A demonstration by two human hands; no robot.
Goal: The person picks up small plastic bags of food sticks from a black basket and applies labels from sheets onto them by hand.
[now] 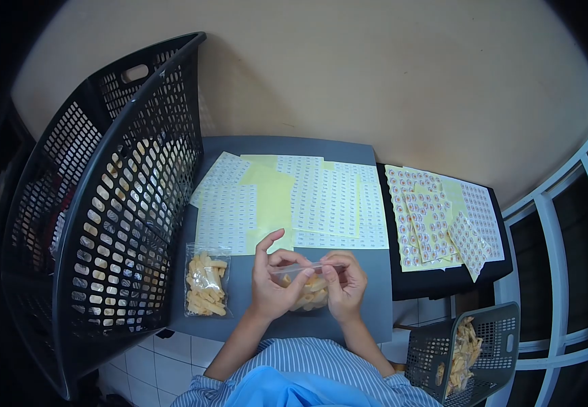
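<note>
Both hands meet at the top edge of a clear plastic bag of pale yellow snack sticks, low in the middle of the grey table. My left hand pinches the left part of the bag's top, its index finger raised. The right part is pinched by my right hand, thumb towards the camera. Left of my left hand, a second clear bag of the same sticks lies flat. Behind the hands are white label sheets and a yellow backing sheet.
A tall black basket with filled bags inside stands at the left. Sheets of round red-and-white stickers lie on a black surface at the right. Below them, a smaller dark basket holds snack bags. A wall rises behind.
</note>
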